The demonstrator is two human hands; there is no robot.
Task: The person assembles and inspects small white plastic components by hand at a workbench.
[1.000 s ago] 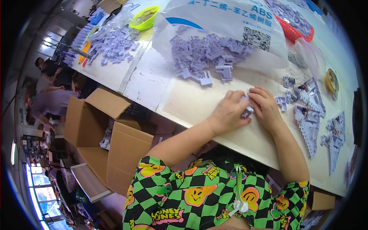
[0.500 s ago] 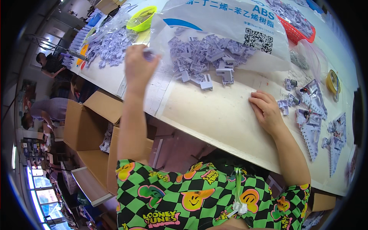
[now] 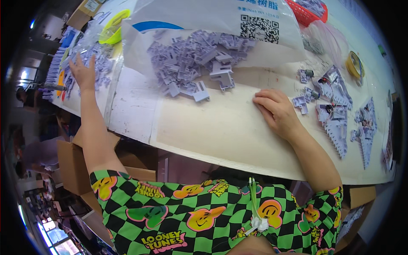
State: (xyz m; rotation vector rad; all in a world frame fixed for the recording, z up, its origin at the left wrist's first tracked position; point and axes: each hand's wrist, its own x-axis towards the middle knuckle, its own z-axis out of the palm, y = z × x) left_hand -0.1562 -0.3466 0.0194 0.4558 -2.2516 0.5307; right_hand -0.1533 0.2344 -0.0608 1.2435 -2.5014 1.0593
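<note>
1. On the counter (image 3: pixel 204 136), nearest, I am seeing my right grip (image 3: pixel 276 111) resting with fingers curled together; I cannot tell whether it is holding anything.
2. Just to its right, a small lilac part (image 3: pixel 300 104) is lying near toothed assemblies (image 3: pixel 334 127).
3. Farther left, my left grip (image 3: pixel 83 73) is spreading its fingers apart over a heap of lilac pieces (image 3: pixel 102 70).
4. Beyond, a yellow-green basket (image 3: pixel 114 27) is standing.
</note>
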